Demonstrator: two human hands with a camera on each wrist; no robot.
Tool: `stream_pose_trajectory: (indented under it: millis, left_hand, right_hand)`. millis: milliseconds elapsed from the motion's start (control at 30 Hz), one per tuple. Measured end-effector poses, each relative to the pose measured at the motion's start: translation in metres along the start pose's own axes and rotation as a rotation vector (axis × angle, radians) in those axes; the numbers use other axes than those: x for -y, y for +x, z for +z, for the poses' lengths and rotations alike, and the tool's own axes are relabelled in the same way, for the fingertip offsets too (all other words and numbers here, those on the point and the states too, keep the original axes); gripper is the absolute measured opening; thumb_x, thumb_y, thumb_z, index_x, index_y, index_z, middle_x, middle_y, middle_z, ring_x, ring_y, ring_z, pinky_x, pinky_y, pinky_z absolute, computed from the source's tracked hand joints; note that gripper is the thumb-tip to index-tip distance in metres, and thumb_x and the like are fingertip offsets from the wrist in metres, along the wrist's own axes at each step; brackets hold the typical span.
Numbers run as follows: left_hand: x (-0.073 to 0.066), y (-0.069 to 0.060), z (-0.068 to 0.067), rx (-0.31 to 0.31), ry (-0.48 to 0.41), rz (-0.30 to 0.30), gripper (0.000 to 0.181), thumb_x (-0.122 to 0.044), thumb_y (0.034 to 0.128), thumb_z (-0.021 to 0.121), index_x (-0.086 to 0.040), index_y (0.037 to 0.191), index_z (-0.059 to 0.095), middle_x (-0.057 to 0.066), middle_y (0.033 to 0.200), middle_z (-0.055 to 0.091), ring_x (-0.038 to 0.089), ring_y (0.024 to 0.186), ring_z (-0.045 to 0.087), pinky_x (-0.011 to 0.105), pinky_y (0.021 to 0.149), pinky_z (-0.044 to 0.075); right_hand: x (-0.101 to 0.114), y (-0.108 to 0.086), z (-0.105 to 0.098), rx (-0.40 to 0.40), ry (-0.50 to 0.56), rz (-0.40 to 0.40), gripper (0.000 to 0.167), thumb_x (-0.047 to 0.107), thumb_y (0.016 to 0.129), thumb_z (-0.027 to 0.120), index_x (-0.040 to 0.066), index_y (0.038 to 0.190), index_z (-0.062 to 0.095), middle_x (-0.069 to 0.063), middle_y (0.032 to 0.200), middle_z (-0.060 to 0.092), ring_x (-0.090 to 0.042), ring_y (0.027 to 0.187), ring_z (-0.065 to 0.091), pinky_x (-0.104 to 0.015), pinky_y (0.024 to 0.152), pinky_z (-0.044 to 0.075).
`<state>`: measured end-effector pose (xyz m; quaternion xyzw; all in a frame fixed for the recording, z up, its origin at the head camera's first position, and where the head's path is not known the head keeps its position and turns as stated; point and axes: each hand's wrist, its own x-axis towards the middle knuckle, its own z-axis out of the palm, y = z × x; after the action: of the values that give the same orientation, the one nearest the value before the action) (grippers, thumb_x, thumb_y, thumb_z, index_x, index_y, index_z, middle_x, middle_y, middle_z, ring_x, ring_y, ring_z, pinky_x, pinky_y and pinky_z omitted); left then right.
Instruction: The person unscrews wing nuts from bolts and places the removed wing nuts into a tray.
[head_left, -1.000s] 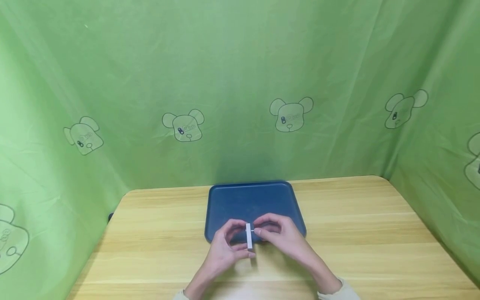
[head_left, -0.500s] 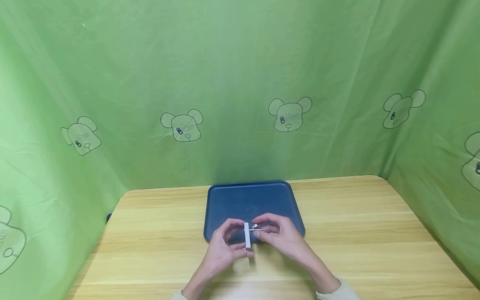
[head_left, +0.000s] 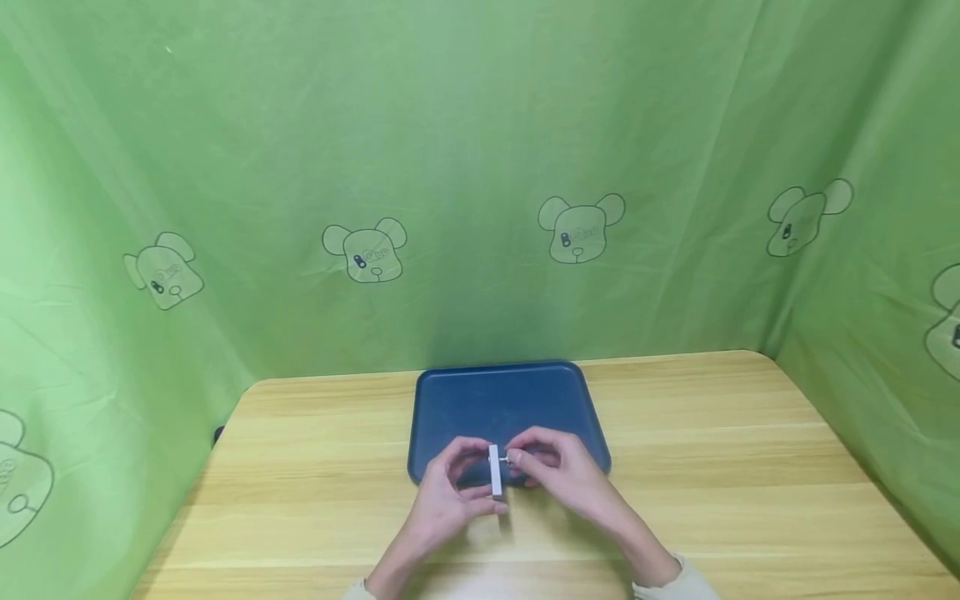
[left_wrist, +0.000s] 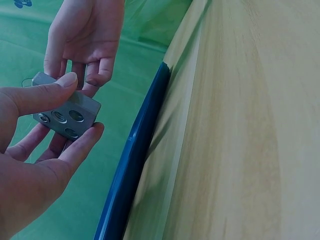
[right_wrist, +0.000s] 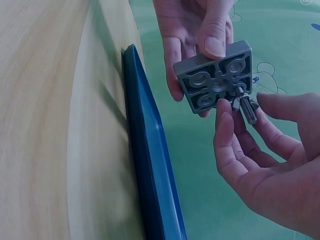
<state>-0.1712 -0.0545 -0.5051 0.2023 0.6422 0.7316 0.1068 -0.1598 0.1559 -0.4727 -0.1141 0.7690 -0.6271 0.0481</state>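
A square grey metal block [head_left: 496, 472] with several round holes [left_wrist: 76, 116] is gripped by the left hand [head_left: 442, 500], thumb on one edge and fingers on the opposite one. From its recessed face a threaded bolt [right_wrist: 246, 107] sticks out toward the right hand [head_left: 573, 475]. A small winged nut [right_wrist: 236, 104] sits on the bolt, pinched between thumb and fingers of the right hand [right_wrist: 280, 160]. In the left wrist view, the block [left_wrist: 87, 107] hides the bolt's threaded part.
Beneath and beyond the hands lies a blue tray [head_left: 498, 369] on the wood-grain table [head_left: 712, 467]. Green curtains [head_left: 480, 167] printed with bear heads stand behind the table and along both sides.
The right hand's fingers spread off the nut half a second ago, showing it and the bolt, and are now closed around it again. The left hand and block have barely moved.
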Motion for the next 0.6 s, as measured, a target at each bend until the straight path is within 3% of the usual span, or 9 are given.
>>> stream_pose_trajectory:
  millis: [333,600]
  left_hand:
    - [0.0008,0.0003,0.0016,0.005,-0.015,-0.001,0.068,0.022,0.0653,0.082,0.002,0.126,0.057,0.022,0.129,0.060,0.052,0.126,0.054,0.043,0.095,0.062]
    - [0.0018,0.0001,0.0010,0.003,-0.012,0.003,0.069,0.022,0.0648,0.082,0.002,0.126,0.057,0.021,0.130,0.060,0.051,0.128,0.053,0.043,0.095,0.062]
  right_hand:
    - [0.0021,-0.0010,0.0000,-0.014,-0.019,-0.003,0.022,0.017,0.100,0.066,-0.003,0.109,0.068,-0.020,0.104,0.071,-0.028,0.091,0.072,-0.035,0.075,0.067]
    - [0.0001,-0.0002,0.0009,-0.019,-0.013,-0.003,0.020,0.019,0.099,0.069,0.001,0.105,0.069,-0.018,0.106,0.070,-0.031,0.098,0.072,-0.047,0.082,0.066]
